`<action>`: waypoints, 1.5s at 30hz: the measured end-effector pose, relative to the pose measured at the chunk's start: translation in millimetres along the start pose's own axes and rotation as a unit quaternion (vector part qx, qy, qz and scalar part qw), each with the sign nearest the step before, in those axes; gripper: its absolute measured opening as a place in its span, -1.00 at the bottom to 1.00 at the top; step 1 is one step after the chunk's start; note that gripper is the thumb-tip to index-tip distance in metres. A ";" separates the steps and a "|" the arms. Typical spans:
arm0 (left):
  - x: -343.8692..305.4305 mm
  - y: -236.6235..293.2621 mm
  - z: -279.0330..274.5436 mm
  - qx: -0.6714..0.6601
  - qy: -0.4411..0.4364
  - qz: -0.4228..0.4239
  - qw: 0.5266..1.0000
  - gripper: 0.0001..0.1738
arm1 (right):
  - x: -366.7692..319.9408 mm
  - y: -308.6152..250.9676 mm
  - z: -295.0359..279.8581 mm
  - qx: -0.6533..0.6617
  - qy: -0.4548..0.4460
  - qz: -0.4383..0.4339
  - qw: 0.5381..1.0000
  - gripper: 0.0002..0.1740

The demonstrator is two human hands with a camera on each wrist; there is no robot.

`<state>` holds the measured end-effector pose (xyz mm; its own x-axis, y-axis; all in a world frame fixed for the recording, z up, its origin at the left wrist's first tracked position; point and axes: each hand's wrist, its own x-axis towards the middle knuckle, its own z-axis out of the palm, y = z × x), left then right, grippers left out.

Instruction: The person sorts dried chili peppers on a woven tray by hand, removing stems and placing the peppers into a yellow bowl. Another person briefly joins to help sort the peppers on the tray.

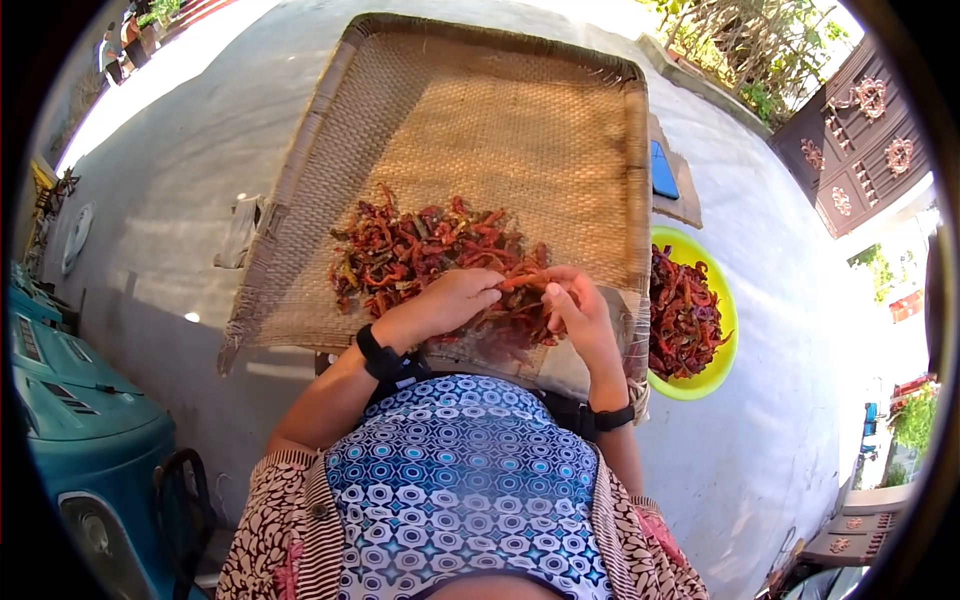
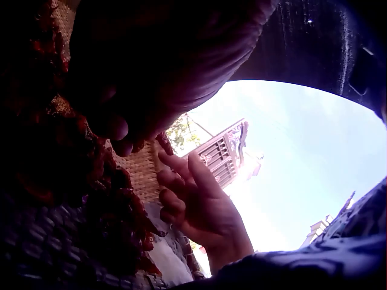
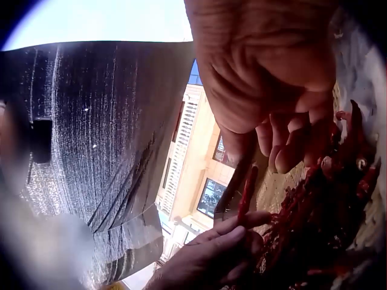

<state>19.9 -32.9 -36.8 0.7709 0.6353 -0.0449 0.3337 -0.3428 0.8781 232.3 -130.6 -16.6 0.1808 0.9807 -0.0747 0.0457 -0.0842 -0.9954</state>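
Observation:
Over the near edge of a pile of dried red chili peppers (image 1: pixel 430 240), my left hand (image 1: pixel 455 300) pinches one long red chili pepper (image 1: pixel 522 283). The right wrist view shows this chili pepper (image 3: pixel 247 193) upright between the left thumb and fingers. My right hand (image 1: pixel 580 310) is at its other end, fingers bent and fingertips close to the tip. In the left wrist view the right thumb stands apart from the index finger; I cannot tell whether the right hand grips the pepper. The left hand (image 2: pixel 163 66) is dark there.
The pile lies on a large woven tray (image 1: pixel 510 110) with a raised rim. On its right, a yellow-green basin (image 1: pixel 722 290) holds more chili peppers. A blue flat object (image 1: pixel 663 170) lies on cardboard beyond the basin. A teal machine (image 1: pixel 90 420) stands at left.

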 end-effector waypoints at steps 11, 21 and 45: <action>-3.5 7.5 -13.0 -0.187 0.001 -0.056 0.981 -0.51 | -5.4 24.2 -54.2 0.264 0.161 -0.041 0.950 -0.74; -3.8 13.6 -9.4 -0.217 0.006 -0.024 0.976 -0.55 | -4.2 1.6 -5.7 0.083 -0.017 0.027 0.996 -0.65; -6.4 14.0 13.9 0.198 -0.128 0.197 0.951 -0.74 | -14.6 7.1 -40.6 0.148 0.142 -0.018 0.978 -0.69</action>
<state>27.3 -51.4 -30.8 0.9688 0.2304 0.0915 0.1300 -0.7864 0.6039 269.9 -152.7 -20.2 0.4524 0.8898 -0.0607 -0.2222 0.0465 -0.9739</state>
